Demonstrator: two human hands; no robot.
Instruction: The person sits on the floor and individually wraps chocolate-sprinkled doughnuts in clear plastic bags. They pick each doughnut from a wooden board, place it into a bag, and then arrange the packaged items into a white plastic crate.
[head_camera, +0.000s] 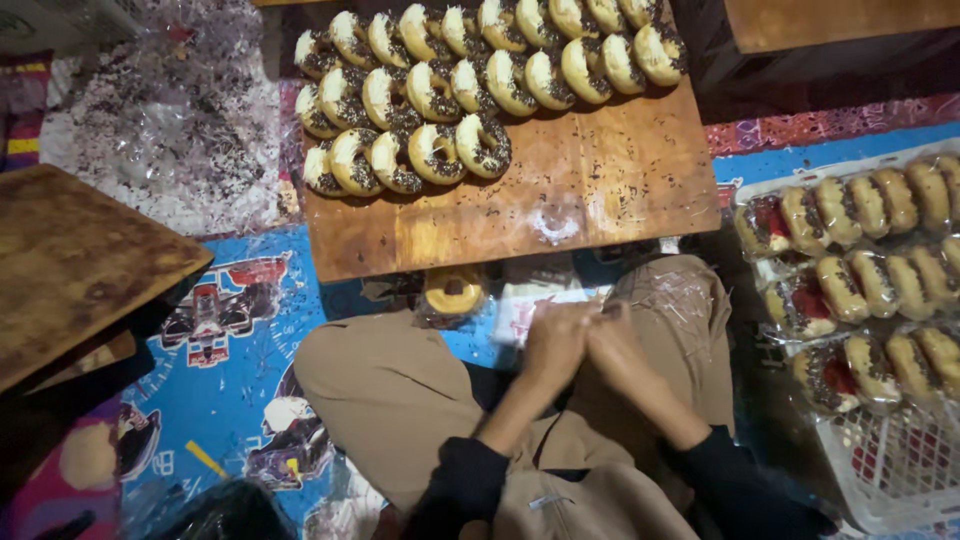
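Down over my lap, in the head view, I see my left hand (556, 340) and right hand (612, 342) pressed together side by side, fingers curled around a clear plastic wrapper (520, 312) that lies just ahead of them on my knees. I cannot tell what, if anything, is inside it. Just beside the left hand, a single yellow-glazed doughnut in a bag (453, 293) rests at the edge of my beige trousers (390, 385). Beyond it sits a low wooden table (590, 190) carrying 3 rows of white-iced doughnuts (470, 70) speckled with chocolate sprinkles, crowded toward its far side. At my right, a white plastic basket (900, 470) holds bagged doughnuts (860, 270) packed in rows. At my left lies another wooden board (70, 260), tilted, on a blue racing-car mat (225, 370), and a crumpled clear plastic sheet (170, 130) dusted with sprinkles lies farther off.
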